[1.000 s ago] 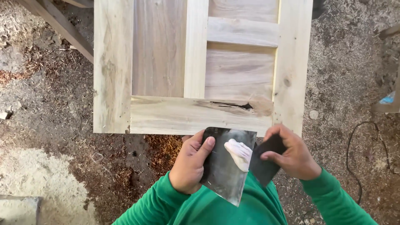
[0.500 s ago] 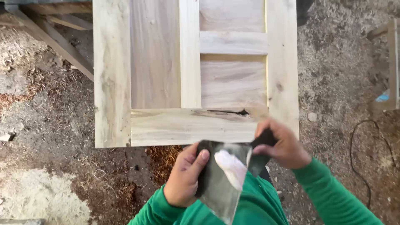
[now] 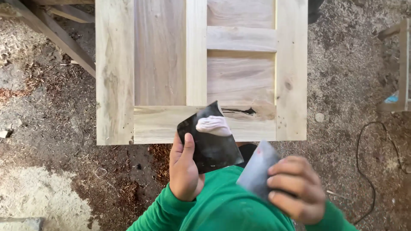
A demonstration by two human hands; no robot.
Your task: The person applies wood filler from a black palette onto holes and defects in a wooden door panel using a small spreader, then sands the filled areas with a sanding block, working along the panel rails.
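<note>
My left hand (image 3: 185,169) grips a dark flat plate (image 3: 210,143) that carries a lump of pale pinkish filler paste (image 3: 214,125). It is held just over the near edge of a pale wooden panel door (image 3: 115,72) lying flat. My right hand (image 3: 295,188) is closer to my body and pinches a grey flat scraper blade (image 3: 257,169). A dark crack (image 3: 242,112) runs along the door's bottom rail, just right of the plate. Green sleeves cover both arms.
Sawdust and wood shavings cover the dirt floor around the door. Timber lengths (image 3: 51,30) lie at the upper left. A black cable (image 3: 364,149) curls on the right, near a wooden frame (image 3: 400,64) at the right edge.
My hands have separated: the right one pulled the scraper away from the plate toward my body, and the left one lifted the plate with paste up over the door's bottom rail.
</note>
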